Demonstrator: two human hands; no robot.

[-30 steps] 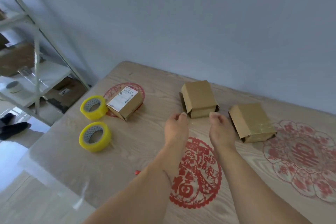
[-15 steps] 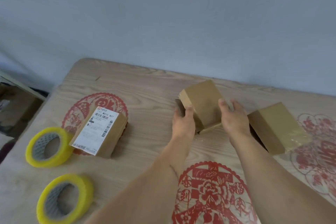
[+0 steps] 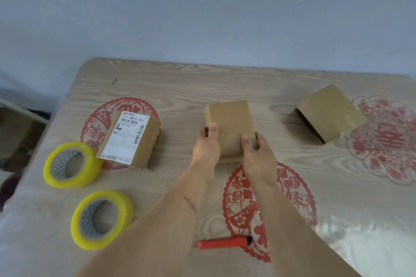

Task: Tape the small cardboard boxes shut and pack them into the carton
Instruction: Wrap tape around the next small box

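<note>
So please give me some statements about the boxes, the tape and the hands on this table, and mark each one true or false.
1. Both hands hold the middle box. True: the left hand and the right hand have their grip on its sides.
2. Three tape rolls lie on the table. False: there are two, the far tape roll and the near tape roll.
3. The labelled box lies left of the hands. True.
4. The red marker lies on top of the right box. False: it lies on the table, near the forearms.
</note>
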